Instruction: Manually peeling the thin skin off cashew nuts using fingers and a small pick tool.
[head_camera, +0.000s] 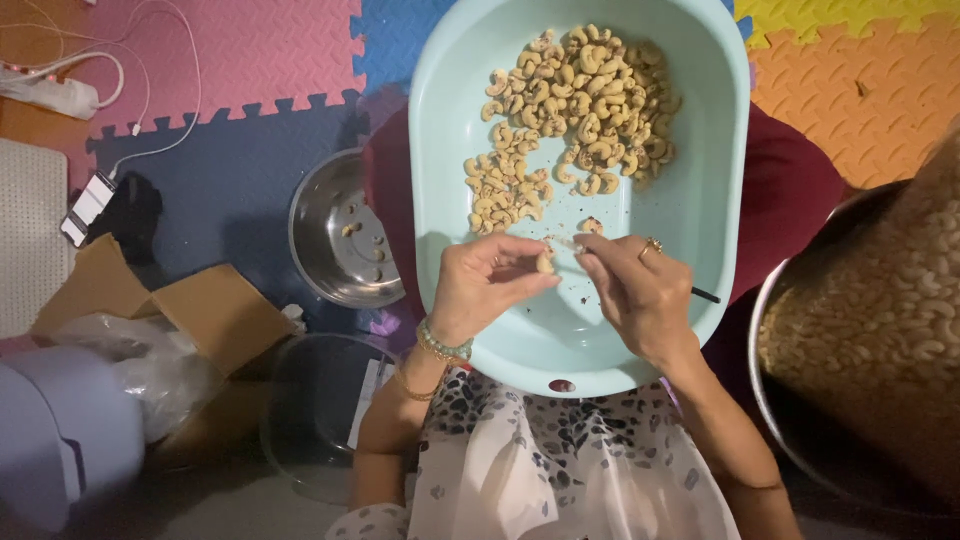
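Patterned cloth (560, 480) over the lap lay closest, at six o'clock. Above it, the left hand (487, 280) pinched a single cashew (545, 263) between thumb and fingertips over the pale blue basin (700, 210). At three o'clock of that nut, the right hand (635, 290) gripped a thin tool (706, 295), its fingers closed around it. Peeled cashews (575, 110) were heaped at the basin's twelve o'clock; a steel bowl (335, 235) sat at nine.

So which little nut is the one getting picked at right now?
Find the big pale blue tub across the person's lap. Near its front edge, the left hand pinches one cashew while the right hand works on it with a thin tool. It is the only one lifted off the pile.
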